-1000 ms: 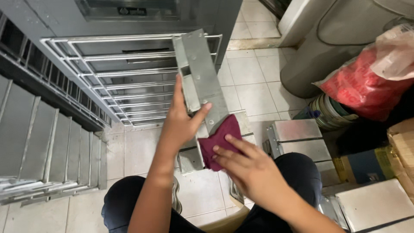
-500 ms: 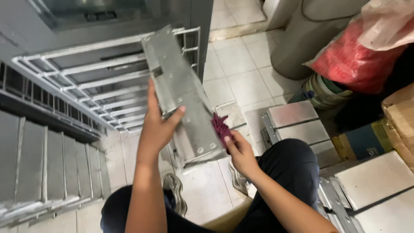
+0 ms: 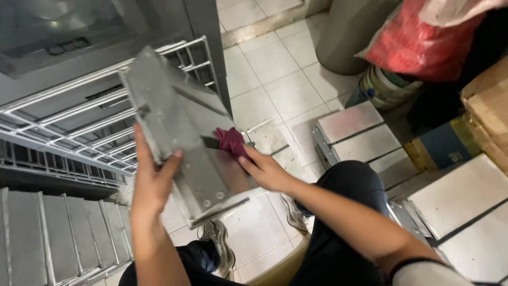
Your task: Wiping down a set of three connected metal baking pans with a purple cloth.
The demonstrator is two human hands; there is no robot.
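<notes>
Looking down at a tiled floor (image 3: 275,69), pale square tiles with dark grout, cluttered on every side. Grey metal cabinet (image 3: 79,32) fills the upper left; white wire racks (image 3: 69,122) lean in front of it. More grey slatted metal panels (image 3: 47,233) lie flat at lower left. Right side: flat grey metal plates (image 3: 354,135) stacked on the floor, larger pale plates (image 3: 465,212) at lower right. Grey cylindrical bin (image 3: 349,32) stands at top, red plastic bag (image 3: 423,42) next to it, cardboard box (image 3: 487,100) at the right edge, round tin (image 3: 383,87) below the bag. Person is seated low, dark trousers, grey shoe (image 3: 214,246) on the tiles.

Grey metal panel (image 3: 180,132), flanged edges, a few holes, is held up off the floor at centre frame, tilted, long axis running upper-left to lower-right.

Left hand (image 3: 151,180) is clamped on the panel's left edge, thumb over the front face, fingers behind.

Right hand (image 3: 264,169) has its fingers closed on a maroon cloth (image 3: 230,140), pressing it against the panel's right side near the middle.
</notes>
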